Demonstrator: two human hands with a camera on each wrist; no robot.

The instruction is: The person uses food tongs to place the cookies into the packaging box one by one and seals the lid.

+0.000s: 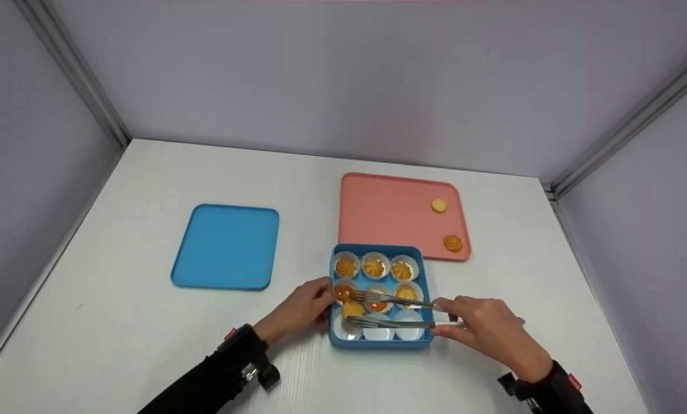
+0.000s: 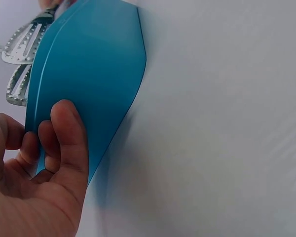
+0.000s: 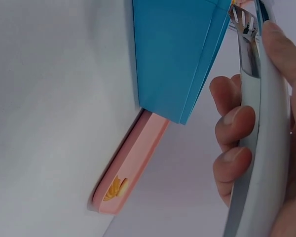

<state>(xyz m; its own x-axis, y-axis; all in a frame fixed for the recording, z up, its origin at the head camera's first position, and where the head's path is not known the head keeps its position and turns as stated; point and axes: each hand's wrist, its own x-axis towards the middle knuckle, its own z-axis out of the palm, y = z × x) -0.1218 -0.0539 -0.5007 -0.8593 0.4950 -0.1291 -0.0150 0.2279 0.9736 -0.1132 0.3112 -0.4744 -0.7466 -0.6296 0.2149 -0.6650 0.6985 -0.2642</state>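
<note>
A blue box (image 1: 382, 345) holds white paper cups in rows. Swirled cookies (image 1: 373, 267) sit in the far row, and orange and yellow pieces show in the middle row. My left hand (image 1: 303, 305) grips the box's left wall, thumb and fingers at the rim, as the left wrist view also shows. In my right hand (image 1: 487, 328) are metal tongs (image 1: 403, 301) with pale handles, reaching over the box from the right. A round yellow cookie (image 1: 353, 310) is between the tong tips, above the near-left cups. The tongs partly hide the cups beneath.
A pink tray (image 1: 389, 210) lies behind the box, with a pale round cookie (image 1: 438, 205) and a brown swirled cookie (image 1: 452, 243) at its right side. To the left lies a flat blue tray (image 1: 226, 247). Grey walls enclose the white table (image 1: 119, 322).
</note>
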